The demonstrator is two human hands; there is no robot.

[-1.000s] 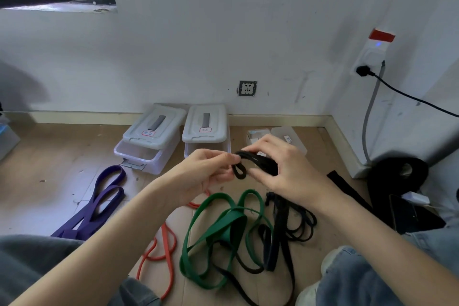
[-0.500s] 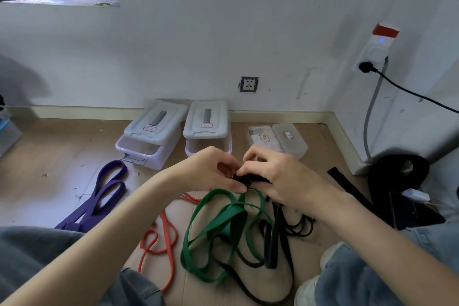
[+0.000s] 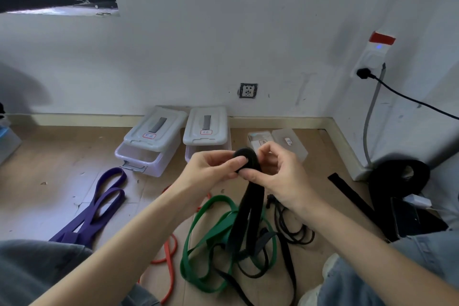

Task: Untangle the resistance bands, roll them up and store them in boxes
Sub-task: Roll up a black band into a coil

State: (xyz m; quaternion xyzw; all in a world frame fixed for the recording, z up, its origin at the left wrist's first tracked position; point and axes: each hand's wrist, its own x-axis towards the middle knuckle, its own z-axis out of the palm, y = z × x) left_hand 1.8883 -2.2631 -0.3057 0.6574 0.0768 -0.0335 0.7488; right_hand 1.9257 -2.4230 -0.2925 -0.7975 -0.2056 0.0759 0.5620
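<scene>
Black resistance band [image 3: 249,204]: held raised above the floor between both hands; its upper end is wound into a small tight roll at the fingertips, and the rest hangs down as a doubled strap into the pile below.

Left hand [image 3: 211,169]: fingers curled, the roll is pinched between thumb and fingertips from the left side.

Right hand [image 3: 280,176]: fingers curled, the roll is pinched from the right, with the thumb pressed against its lower front.

Green band [image 3: 211,233]: laid in loose loops on the wooden floor [image 3: 49,169] beneath the hands, tangled with thin black bands [image 3: 293,231] and the hanging black strap.

Red band [image 3: 170,261]: laid on the floor just left of the green one, partly hidden by the left forearm.

Purple band [image 3: 99,206]: folded in long loops, set well apart to the left.

Two lidded boxes [image 3: 154,136], [image 3: 206,129]: stood side by side against the wall; the left one is seen with its front flap open.

Two clear boxes [image 3: 288,141]: placed to the right of these, partly covered by the right hand.

Wall socket [image 3: 248,90]: mounted above the skirting.

Power strip [image 3: 372,57]: fixed to the right wall, with a black plug inserted.
</scene>
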